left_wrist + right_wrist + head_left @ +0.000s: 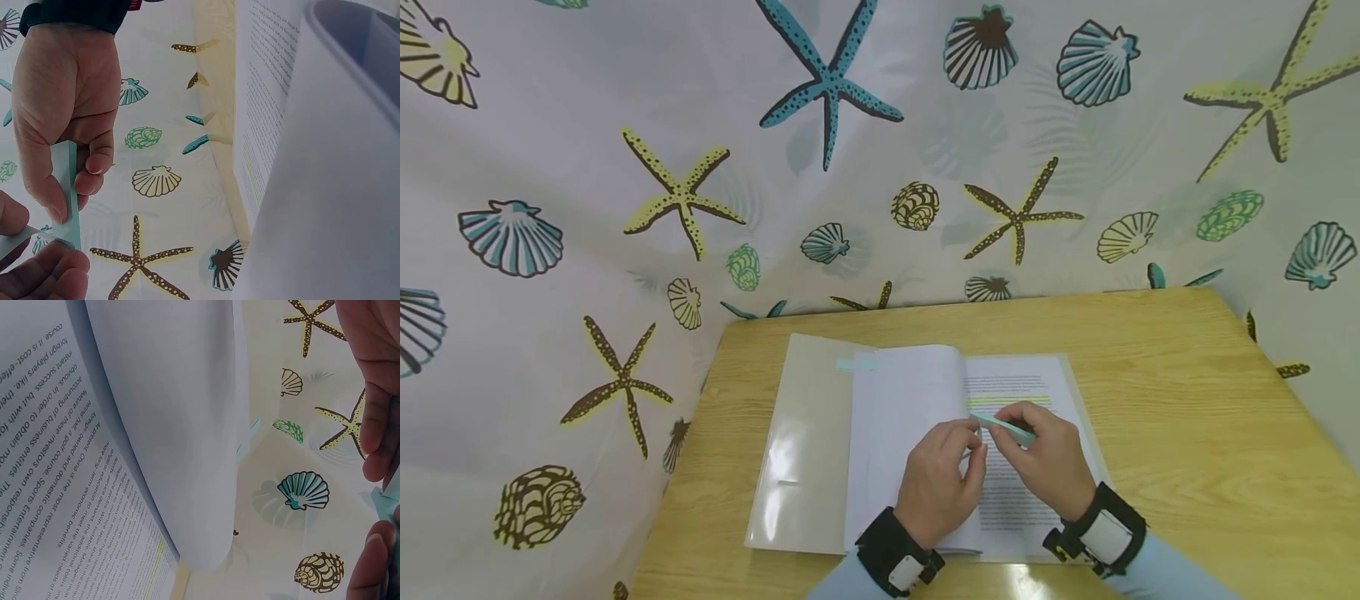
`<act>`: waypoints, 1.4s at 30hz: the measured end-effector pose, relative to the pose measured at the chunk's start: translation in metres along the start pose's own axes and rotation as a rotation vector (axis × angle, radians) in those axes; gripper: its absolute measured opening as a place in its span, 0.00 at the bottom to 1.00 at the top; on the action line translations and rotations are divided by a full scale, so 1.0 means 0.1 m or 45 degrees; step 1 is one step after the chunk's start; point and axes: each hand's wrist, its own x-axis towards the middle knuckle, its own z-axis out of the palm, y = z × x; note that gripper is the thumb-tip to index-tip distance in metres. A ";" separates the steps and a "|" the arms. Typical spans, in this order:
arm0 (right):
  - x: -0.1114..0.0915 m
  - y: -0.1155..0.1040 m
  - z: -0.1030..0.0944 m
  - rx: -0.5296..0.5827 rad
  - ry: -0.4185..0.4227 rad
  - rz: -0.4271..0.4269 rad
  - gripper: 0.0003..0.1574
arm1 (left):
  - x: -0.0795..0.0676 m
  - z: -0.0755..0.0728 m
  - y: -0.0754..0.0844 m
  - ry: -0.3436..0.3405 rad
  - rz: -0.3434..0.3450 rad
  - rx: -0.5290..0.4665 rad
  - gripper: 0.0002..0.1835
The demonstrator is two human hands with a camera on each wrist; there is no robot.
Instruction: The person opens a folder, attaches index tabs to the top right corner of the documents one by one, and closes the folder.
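Note:
Over an open booklet of printed pages (1018,492), my right hand (1051,458) holds a narrow teal pad of sticky notes (1017,429) between thumb and fingers. My left hand (936,483) meets the pad's far end. In the left wrist view, its fingers pinch a thin strip (19,240) that stands out from the pad (65,187). Yellow highlighting (1009,401) runs across lines near the top of the right page. The turned left-hand pages (906,433) bulge up beside the spine, and a pale blue sticky tab (856,364) lies at their upper left edge.
The booklet's glossy clear cover (808,450) lies folded out to the left on the wooden table (1210,433). A cloth (715,92) printed with shells and starfish hangs behind the table and along its left side. Both wrists wear black straps.

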 end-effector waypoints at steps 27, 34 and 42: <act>-0.08 0.40 -0.34 -0.234 -0.062 0.431 0.09 | -0.06 -0.14 -0.09 0.055 -0.134 -0.028 0.03; -0.25 0.92 -0.77 -0.342 -0.223 0.706 0.18 | -0.10 -0.19 -0.18 0.065 -0.180 0.000 0.04; -0.40 1.30 -1.00 -0.366 -0.378 0.730 0.20 | -0.15 -0.19 -0.21 0.047 -0.189 -0.018 0.04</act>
